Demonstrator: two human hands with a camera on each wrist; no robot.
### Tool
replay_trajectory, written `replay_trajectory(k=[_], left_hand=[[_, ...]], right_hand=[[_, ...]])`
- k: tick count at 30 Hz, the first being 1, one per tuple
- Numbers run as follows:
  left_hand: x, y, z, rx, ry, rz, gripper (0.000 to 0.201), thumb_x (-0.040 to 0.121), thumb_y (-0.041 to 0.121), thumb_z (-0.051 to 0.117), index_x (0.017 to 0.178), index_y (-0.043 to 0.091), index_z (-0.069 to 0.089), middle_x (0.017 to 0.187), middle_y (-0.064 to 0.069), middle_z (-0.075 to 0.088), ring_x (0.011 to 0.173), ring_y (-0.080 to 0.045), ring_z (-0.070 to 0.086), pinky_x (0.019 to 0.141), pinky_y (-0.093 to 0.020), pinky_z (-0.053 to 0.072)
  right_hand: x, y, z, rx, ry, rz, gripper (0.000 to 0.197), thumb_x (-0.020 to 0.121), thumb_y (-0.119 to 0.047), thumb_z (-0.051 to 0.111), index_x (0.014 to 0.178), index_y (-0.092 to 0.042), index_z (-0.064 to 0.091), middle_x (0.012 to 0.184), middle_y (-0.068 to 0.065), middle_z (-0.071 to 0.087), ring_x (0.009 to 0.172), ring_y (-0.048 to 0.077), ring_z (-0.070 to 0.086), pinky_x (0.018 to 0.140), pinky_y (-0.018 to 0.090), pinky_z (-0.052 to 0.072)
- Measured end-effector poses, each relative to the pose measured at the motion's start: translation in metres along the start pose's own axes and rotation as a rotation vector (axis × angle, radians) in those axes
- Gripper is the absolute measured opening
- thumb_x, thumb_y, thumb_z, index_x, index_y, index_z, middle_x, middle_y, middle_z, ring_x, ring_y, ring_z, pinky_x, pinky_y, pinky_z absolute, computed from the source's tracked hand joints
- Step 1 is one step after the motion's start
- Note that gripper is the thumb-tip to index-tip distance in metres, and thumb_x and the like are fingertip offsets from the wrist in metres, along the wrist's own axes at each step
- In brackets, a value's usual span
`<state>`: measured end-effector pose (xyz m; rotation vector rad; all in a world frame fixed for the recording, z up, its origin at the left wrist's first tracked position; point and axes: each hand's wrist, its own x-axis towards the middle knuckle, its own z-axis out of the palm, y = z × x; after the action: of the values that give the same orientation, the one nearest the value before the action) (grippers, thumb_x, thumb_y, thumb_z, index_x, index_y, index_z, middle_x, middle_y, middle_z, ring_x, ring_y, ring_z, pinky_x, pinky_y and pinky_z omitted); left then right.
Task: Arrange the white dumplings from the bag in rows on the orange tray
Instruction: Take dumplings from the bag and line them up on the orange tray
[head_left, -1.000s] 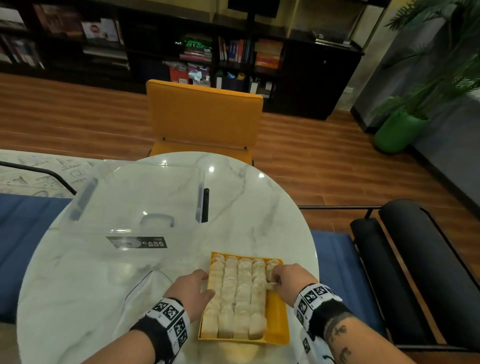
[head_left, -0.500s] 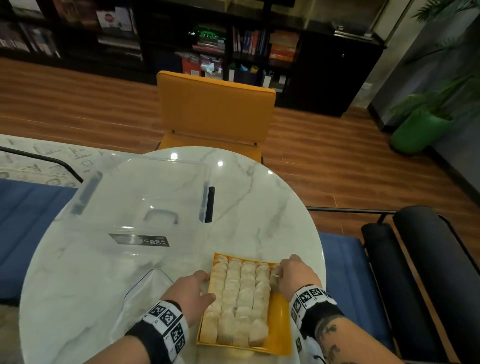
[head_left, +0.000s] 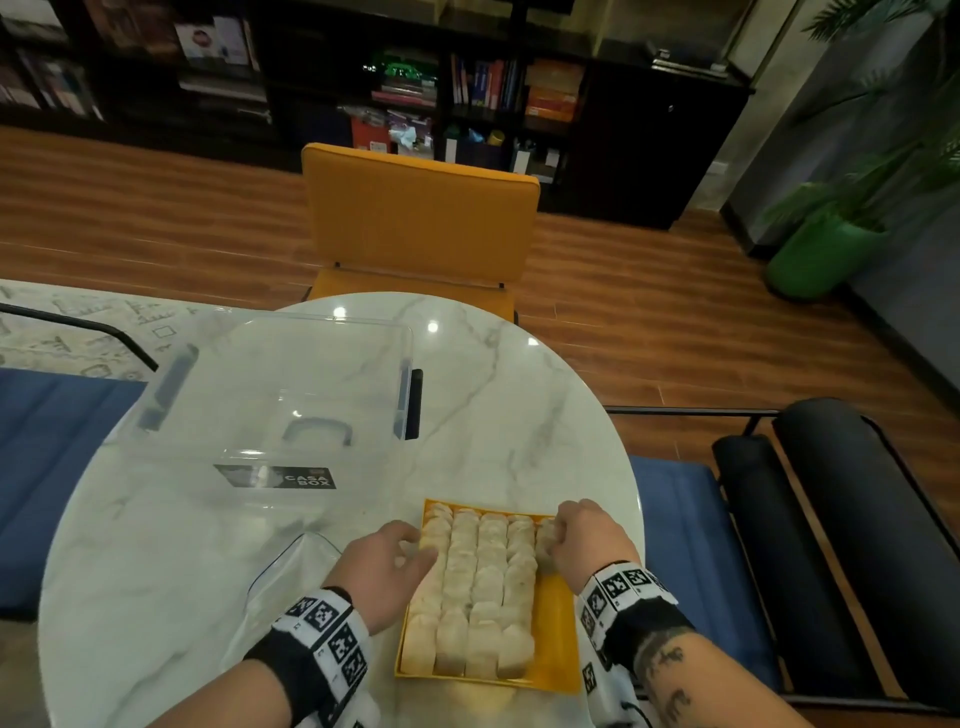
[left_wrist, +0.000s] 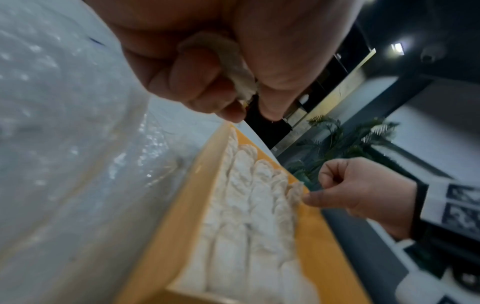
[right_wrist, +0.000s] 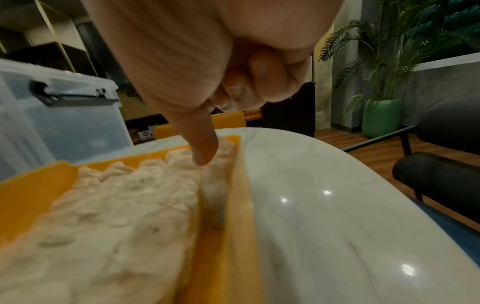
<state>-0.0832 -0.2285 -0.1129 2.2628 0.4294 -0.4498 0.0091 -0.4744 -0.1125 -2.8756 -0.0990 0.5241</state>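
The orange tray (head_left: 558, 623) lies at the near edge of the table, with white dumplings (head_left: 483, 582) packed in several rows. Beside the tray's left edge, my left hand (head_left: 384, 566) grips one white dumpling (left_wrist: 231, 61) between curled fingers and thumb. My right hand (head_left: 582, 540) is at the far right corner of the tray. Its fingers are curled, and one outstretched finger (right_wrist: 205, 152) presses down on the end dumpling (left_wrist: 294, 193) of the short right-hand row. The clear bag (head_left: 280, 587) lies flat to the left of the tray, under my left wrist.
A clear storage box (head_left: 270, 395) with black latches stands on the left half of the round marble table (head_left: 519, 405). An orange chair (head_left: 421, 218) faces me across it. A black armchair (head_left: 857, 519) is close on the right. The tray's right strip is bare.
My right hand moved from the middle of the tray to its far right corner and set a dumpling down there. My left hand stayed at the left edge.
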Motion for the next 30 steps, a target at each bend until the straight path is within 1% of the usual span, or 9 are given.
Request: replay_trajectory(k=[2, 4, 8, 10, 13, 16, 19, 23, 30], left_hand=[[-0.001, 0.008, -0.003, -0.188, -0.025, -0.003, 0.031, 0.092, 0.055, 0.050, 0.104, 0.028, 0.060, 0.092, 0.007, 0.063, 0.080, -0.008, 0.058, 0.074, -0.025, 0.046], [-0.003, 0.020, -0.005, -0.617, -0.117, -0.132, 0.034, 0.098, 0.045, 0.045, 0.104, 0.016, 0.062, 0.085, -0.002, 0.060, 0.064, -0.016, 0.053, 0.062, -0.030, 0.045], [-0.014, 0.037, -0.009, -1.211, -0.230, -0.252, 0.024, 0.093, 0.010, 0.051, 0.109, -0.006, 0.062, 0.089, -0.019, 0.058, 0.069, -0.031, 0.057, 0.067, -0.039, 0.053], [-0.018, 0.038, -0.009, -1.221, -0.260, -0.189, 0.026, 0.091, -0.006, 0.045, 0.113, -0.007, 0.060, 0.094, -0.019, 0.061, 0.076, -0.033, 0.063, 0.073, -0.040, 0.057], [-0.024, 0.041, -0.006, -1.084, -0.215, -0.090, 0.030, 0.092, -0.014, 0.041, 0.111, 0.001, 0.060, 0.091, -0.014, 0.062, 0.074, -0.028, 0.060, 0.060, -0.030, 0.054], [-0.031, 0.044, -0.004, -1.021, -0.145, -0.023, 0.024, 0.093, -0.010, 0.049, 0.109, 0.003, 0.060, 0.084, -0.014, 0.060, 0.075, -0.026, 0.052, 0.063, -0.032, 0.048], [-0.037, 0.047, -0.006, -1.081, -0.153, -0.011, 0.016, 0.091, -0.007, 0.057, 0.102, 0.002, 0.061, 0.086, -0.013, 0.062, 0.081, -0.026, 0.061, 0.075, -0.035, 0.056], [-0.041, 0.041, -0.006, -1.029, -0.158, 0.002, 0.017, 0.086, -0.009, 0.064, 0.097, 0.004, 0.063, 0.078, -0.006, 0.062, 0.072, -0.017, 0.063, 0.070, -0.032, 0.058], [-0.029, 0.024, 0.006, -0.661, -0.116, 0.128, 0.015, 0.080, 0.003, 0.074, 0.087, 0.015, 0.071, 0.082, 0.000, 0.069, 0.067, -0.014, 0.063, 0.065, -0.032, 0.055]], right_hand=[[-0.012, -0.006, -0.005, 0.061, 0.013, -0.034, 0.010, 0.092, -0.027, 0.053, 0.083, -0.023, 0.054, 0.093, -0.003, 0.054, 0.082, 0.016, 0.057, 0.078, 0.031, 0.053], [-0.029, -0.015, -0.008, 0.161, -0.015, -0.091, 0.014, 0.086, -0.030, 0.065, 0.078, -0.029, 0.053, 0.088, -0.007, 0.055, 0.078, 0.011, 0.056, 0.071, 0.024, 0.049], [-0.066, -0.042, -0.006, 0.360, -0.094, -0.260, 0.018, 0.081, -0.043, 0.072, 0.090, -0.033, 0.061, 0.085, -0.010, 0.061, 0.070, 0.001, 0.053, 0.064, 0.012, 0.040], [-0.082, -0.056, 0.000, 0.477, -0.082, -0.269, 0.027, 0.076, -0.052, 0.073, 0.095, -0.036, 0.062, 0.088, -0.011, 0.062, 0.067, -0.002, 0.051, 0.066, 0.013, 0.039], [-0.096, -0.070, 0.005, 0.660, -0.004, -0.166, 0.036, 0.067, -0.059, 0.075, 0.092, -0.036, 0.063, 0.088, -0.011, 0.065, 0.066, -0.002, 0.055, 0.064, 0.012, 0.039], [-0.102, -0.077, 0.005, 0.705, 0.072, -0.125, 0.030, 0.070, -0.051, 0.079, 0.089, -0.034, 0.063, 0.086, -0.011, 0.067, 0.075, -0.004, 0.059, 0.066, 0.012, 0.042], [-0.105, -0.079, 0.002, 0.693, 0.119, -0.156, 0.012, 0.084, -0.037, 0.073, 0.084, -0.029, 0.064, 0.079, -0.012, 0.065, 0.070, -0.004, 0.057, 0.064, 0.012, 0.041], [-0.105, -0.072, -0.007, 0.731, 0.182, -0.127, 0.010, 0.086, -0.028, 0.072, 0.080, -0.029, 0.064, 0.078, -0.009, 0.066, 0.072, -0.003, 0.059, 0.064, 0.009, 0.041], [-0.092, -0.044, -0.015, 0.762, 0.018, -0.110, 0.019, 0.076, -0.020, 0.083, 0.084, -0.032, 0.069, 0.082, -0.008, 0.066, 0.074, 0.003, 0.061, 0.075, 0.021, 0.052]])
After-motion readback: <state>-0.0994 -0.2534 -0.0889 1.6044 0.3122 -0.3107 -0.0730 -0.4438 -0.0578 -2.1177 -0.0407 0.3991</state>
